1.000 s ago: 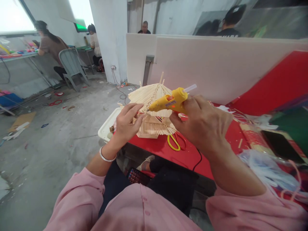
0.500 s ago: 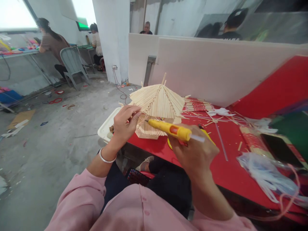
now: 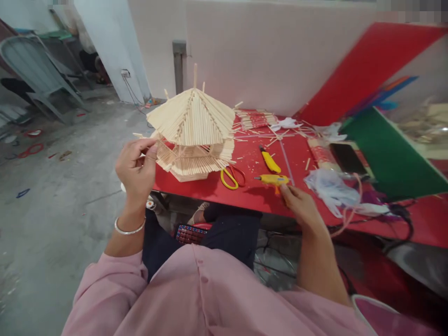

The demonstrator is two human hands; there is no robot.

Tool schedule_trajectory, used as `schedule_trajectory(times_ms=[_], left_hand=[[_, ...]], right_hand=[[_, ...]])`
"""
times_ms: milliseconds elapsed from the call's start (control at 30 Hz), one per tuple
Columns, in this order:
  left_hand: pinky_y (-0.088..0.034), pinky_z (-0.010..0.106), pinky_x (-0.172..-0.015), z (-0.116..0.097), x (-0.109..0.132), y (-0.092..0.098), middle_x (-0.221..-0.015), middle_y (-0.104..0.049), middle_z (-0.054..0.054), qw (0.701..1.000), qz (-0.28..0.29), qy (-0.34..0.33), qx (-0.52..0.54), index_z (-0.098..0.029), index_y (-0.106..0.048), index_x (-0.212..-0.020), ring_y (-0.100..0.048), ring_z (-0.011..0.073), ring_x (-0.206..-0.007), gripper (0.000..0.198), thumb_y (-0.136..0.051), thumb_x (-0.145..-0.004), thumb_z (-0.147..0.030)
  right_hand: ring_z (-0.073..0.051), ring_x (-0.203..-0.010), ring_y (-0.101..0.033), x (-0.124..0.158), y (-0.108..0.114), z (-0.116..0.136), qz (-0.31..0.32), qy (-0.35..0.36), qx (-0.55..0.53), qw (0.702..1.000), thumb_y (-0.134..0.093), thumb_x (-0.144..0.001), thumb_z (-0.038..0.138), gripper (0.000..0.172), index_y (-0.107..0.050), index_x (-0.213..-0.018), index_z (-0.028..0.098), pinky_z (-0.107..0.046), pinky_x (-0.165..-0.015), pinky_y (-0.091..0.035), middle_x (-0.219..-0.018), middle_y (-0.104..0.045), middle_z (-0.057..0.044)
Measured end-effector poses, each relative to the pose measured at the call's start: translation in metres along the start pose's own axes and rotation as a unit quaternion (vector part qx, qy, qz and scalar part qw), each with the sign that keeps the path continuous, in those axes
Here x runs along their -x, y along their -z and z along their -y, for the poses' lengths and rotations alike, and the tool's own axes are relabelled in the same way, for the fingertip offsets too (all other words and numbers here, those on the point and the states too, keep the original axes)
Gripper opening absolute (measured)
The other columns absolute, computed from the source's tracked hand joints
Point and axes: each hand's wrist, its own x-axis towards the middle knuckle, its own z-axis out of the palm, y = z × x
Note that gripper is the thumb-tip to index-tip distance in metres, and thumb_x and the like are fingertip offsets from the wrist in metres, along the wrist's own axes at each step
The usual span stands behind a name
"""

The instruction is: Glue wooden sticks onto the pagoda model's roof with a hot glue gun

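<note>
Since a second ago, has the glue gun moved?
Yes. The glue gun went down and right: from held up in front of the stick house roof to the red table, right of the scissors, right hand touching it.

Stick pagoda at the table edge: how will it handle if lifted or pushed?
Probably light: the pagoda is all thin sticks. Likely fragile; eave ends jut out and could snap under a pinch. Its base looks wide, so it should slide on the table rather than tip.

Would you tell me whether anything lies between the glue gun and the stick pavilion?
Yes: the yellow-handled scissors lie flat on the red table between the glue gun and the stick pavilion, near its base.
</note>
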Motion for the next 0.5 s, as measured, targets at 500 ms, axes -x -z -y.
schedule_trajectory(times_ms=[500], left_hand=[[-0.054,0.044,-0.102,-0.018,0.016,-0.015,-0.14,-0.06,0.005,0.991,-0.076,-0.005,-0.109,-0.027,-0.077,-0.103,-0.056,0.0245,-0.133,0.015,-0.067,-0.096,-0.034]], right_hand=[[-0.027,-0.086,-0.07,0.05,-0.055,0.146,-0.304,0.465,0.017,0.831,-0.078,-0.081,0.017,0.026,-0.069,-0.103,0.027,-0.046,-0.085,-0.053,-0.093,-0.073,-0.007]])
